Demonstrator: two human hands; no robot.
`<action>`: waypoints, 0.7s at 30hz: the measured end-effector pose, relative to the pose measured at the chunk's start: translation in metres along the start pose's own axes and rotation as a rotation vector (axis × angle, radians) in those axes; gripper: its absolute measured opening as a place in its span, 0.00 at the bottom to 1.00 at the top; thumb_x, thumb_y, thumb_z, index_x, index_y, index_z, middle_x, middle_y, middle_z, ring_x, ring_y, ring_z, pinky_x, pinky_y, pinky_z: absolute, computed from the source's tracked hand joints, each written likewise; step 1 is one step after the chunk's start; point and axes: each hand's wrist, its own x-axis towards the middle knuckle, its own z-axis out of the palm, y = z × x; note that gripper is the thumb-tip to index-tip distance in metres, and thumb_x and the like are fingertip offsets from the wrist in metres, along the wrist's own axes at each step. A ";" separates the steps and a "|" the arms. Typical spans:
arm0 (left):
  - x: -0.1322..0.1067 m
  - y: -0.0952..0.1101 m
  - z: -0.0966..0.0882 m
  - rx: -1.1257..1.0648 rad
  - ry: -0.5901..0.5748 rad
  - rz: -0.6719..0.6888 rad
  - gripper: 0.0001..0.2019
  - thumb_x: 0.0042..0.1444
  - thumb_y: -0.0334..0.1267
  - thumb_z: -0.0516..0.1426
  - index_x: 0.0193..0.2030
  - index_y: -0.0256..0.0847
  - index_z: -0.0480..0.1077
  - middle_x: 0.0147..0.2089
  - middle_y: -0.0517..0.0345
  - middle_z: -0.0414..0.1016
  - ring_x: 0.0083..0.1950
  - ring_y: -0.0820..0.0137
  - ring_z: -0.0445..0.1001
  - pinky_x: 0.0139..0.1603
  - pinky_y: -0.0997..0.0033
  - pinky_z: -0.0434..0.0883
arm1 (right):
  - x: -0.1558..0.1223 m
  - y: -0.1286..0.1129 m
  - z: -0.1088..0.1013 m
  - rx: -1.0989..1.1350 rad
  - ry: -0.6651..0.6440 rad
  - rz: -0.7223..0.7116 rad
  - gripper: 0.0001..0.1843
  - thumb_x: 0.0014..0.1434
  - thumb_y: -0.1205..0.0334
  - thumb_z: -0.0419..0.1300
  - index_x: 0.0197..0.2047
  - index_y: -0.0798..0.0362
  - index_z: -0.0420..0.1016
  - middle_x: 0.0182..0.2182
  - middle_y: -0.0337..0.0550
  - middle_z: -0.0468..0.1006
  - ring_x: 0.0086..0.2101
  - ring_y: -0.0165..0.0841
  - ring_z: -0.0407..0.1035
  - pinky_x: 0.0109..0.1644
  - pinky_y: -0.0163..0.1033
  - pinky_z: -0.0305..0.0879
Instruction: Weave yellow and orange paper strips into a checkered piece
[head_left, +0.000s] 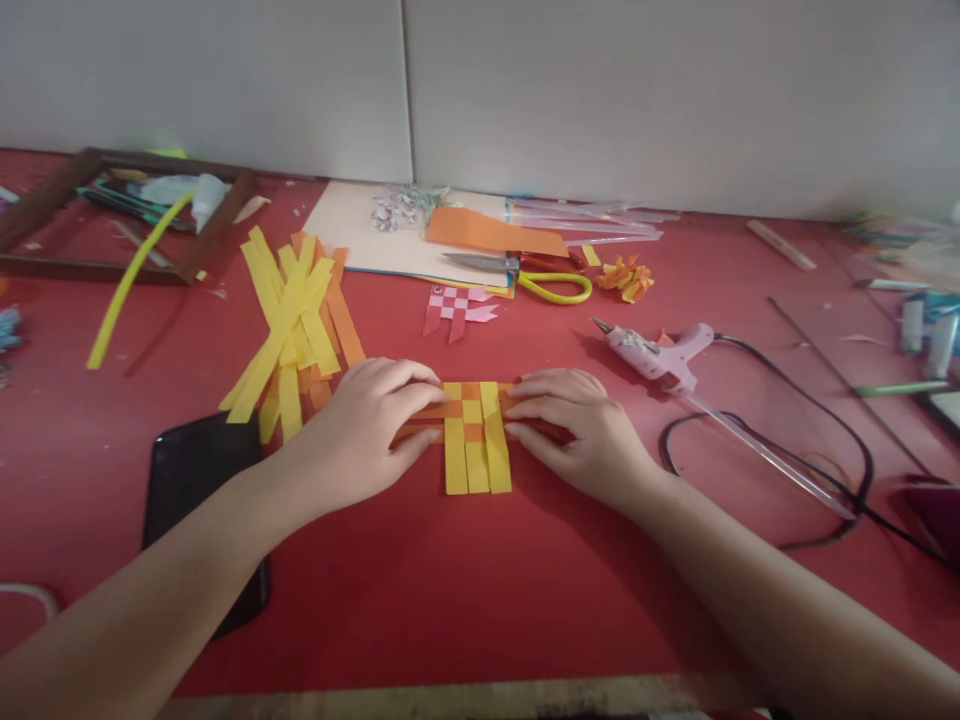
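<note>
Between my hands lies a small weave of yellow paper strips (477,470), standing lengthwise, with orange paper strips (426,412) threaded crosswise over and under them. My left hand (375,430) has its thumb and fingers closed on the left ends of the orange strips. On the other side, my right hand (585,425) pinches their right ends, which its fingers partly hide. Just beyond the weave sits a finished pink-and-white woven paper fish (455,310). A loose pile of yellow strips (281,310) and orange strips lies behind my left hand.
A black phone (187,475) lies under my left forearm. At the right, a pink glue gun (660,355) trails a black cord. Behind are yellow-handled scissors (555,288), an orange paper piece (491,232) and an orange crumpled paper bit (626,279). A brown frame (90,268) holds tools.
</note>
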 end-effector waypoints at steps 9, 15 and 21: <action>0.001 0.001 0.004 -0.023 0.024 0.003 0.10 0.63 0.35 0.54 0.49 0.41 0.71 0.52 0.51 0.70 0.53 0.61 0.68 0.55 0.55 0.67 | 0.001 0.001 0.003 0.003 0.012 0.000 0.05 0.60 0.63 0.61 0.36 0.47 0.79 0.41 0.41 0.82 0.46 0.38 0.74 0.54 0.50 0.66; 0.001 0.003 0.005 -0.025 0.030 -0.010 0.10 0.62 0.32 0.54 0.49 0.40 0.70 0.51 0.52 0.69 0.53 0.62 0.68 0.56 0.56 0.66 | 0.002 0.000 0.003 0.000 0.020 -0.006 0.05 0.60 0.63 0.60 0.35 0.47 0.78 0.41 0.41 0.82 0.45 0.38 0.74 0.53 0.50 0.66; 0.002 0.006 0.005 -0.002 0.057 0.008 0.09 0.62 0.30 0.53 0.47 0.38 0.70 0.49 0.51 0.70 0.51 0.62 0.69 0.55 0.56 0.66 | 0.002 0.000 0.003 -0.005 0.016 -0.005 0.05 0.60 0.63 0.60 0.36 0.47 0.78 0.40 0.42 0.82 0.45 0.38 0.74 0.54 0.50 0.66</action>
